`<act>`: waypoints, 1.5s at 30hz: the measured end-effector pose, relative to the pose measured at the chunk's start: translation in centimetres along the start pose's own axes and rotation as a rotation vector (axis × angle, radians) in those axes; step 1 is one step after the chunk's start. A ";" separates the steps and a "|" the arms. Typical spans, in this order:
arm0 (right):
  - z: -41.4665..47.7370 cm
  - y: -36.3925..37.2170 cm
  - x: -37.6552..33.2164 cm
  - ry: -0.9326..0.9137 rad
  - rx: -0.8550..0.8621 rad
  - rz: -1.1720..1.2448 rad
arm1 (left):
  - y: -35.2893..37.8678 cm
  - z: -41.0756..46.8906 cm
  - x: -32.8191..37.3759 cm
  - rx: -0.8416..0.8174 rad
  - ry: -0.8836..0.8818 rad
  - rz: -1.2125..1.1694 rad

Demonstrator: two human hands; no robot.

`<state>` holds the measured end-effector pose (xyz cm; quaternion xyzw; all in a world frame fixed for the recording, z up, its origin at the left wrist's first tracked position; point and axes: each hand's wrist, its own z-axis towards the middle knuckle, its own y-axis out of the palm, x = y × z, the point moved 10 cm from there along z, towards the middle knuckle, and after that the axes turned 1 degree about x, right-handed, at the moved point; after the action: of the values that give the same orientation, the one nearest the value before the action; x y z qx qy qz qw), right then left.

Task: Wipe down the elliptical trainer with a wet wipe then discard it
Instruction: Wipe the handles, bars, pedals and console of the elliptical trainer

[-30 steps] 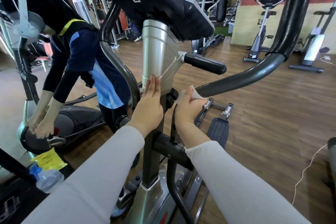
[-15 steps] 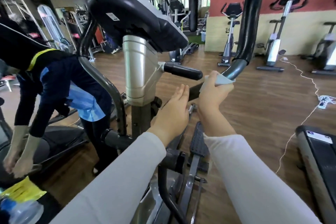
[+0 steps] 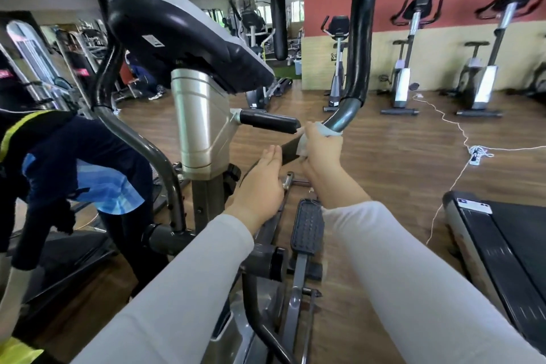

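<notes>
Grey steel runs through your elliptical trainer (image 3: pixel 204 124), and its right swing-arm handlebar (image 3: pixel 359 38) is the part that matters: from your right hand (image 3: pixel 320 154) its long axis bends upward and away, then rises nearly straight. That hand is nearer, closed round the tube with the wet wipe (image 3: pixel 323 129) wrapped between palm and metal. Your left hand (image 3: pixel 260 186) sits just beside it, lower, flat and holding nothing. Sliding up along the tube looks like the natural stroke.
</notes>
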<state>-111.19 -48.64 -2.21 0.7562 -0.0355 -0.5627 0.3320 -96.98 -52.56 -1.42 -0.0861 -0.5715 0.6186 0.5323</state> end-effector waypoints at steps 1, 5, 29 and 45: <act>0.5 -0.4 -1.0 0.013 0.019 -0.022 | 0.1 0.0 -0.2 -0.004 -0.011 -0.005; 1.9 -1.3 -5.2 -0.010 -0.012 -0.248 | 0.3 -0.1 -0.1 -0.011 -0.015 0.010; 3.0 -0.8 -6.8 -0.040 -0.439 -0.408 | 0.9 1.1 5.8 0.269 -0.122 -0.060; 9.4 -2.4 -19.4 -0.465 -0.617 -0.405 | 0.9 3.9 12.1 0.731 -0.305 -0.400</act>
<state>-127.24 -42.89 11.17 0.4665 0.2097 -0.7560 0.4084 -105.34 -45.61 5.28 0.3123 -0.3928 0.6704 0.5466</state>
